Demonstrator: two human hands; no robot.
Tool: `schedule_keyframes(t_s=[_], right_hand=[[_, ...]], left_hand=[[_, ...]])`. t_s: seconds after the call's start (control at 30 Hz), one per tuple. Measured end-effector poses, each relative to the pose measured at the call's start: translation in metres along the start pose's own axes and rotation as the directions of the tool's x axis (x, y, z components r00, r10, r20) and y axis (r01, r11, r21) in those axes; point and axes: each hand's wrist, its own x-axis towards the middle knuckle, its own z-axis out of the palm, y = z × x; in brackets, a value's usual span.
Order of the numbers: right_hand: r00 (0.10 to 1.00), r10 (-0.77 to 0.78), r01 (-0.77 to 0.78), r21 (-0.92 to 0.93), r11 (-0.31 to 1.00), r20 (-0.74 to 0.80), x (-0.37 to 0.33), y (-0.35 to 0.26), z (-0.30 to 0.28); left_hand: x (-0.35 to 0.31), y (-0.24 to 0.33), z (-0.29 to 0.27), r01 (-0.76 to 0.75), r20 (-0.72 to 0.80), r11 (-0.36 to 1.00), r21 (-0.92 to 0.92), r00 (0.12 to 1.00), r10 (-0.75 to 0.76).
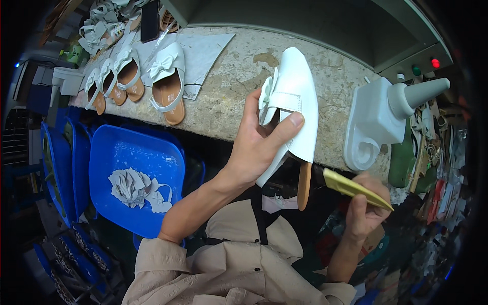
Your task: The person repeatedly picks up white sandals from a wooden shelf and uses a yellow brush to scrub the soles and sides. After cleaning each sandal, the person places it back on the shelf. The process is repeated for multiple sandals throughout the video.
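My left hand [256,140] grips a white shoe [300,84] tilted on its side, toe pointing away. A bow shows at its left edge and a tan insole or sole at its near end. My thumb presses on the upper, while my fingers go behind the bow side. To the right of the shoe's heel end, my right hand [367,211] pinches a flat yellow-handled tool [356,188]. Its dark end lies toward the shoe, with a gap between them; blur hides what kind of tool it is.
Finished-looking white bow sandals [168,84] stand at the bench's left, near a black phone [150,20]. A white bottle with a cone nozzle [378,122] lies at the right. Below the bench edge, a blue tub [109,198] holds pale cut pieces [134,188]. A grey machine housing [284,20] bounds the back.
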Motion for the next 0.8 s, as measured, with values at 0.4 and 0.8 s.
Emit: schedule_keyframes(t_s=[0.4,0.8], right_hand=[[0.998,0.018,-0.019,-0.029,0.999,-0.053,-0.023,0.003,0.009],[0.983,-0.151,0.157,-0.057,0.986,0.104,0.000,0.007,-0.011]], left_hand=[[0.011,-0.011,0.007,-0.033,-0.129,0.998,-0.045,0.991,0.027],[0.016,-0.010,0.005,0.064,-0.115,0.998,-0.020,0.991,-0.065]])
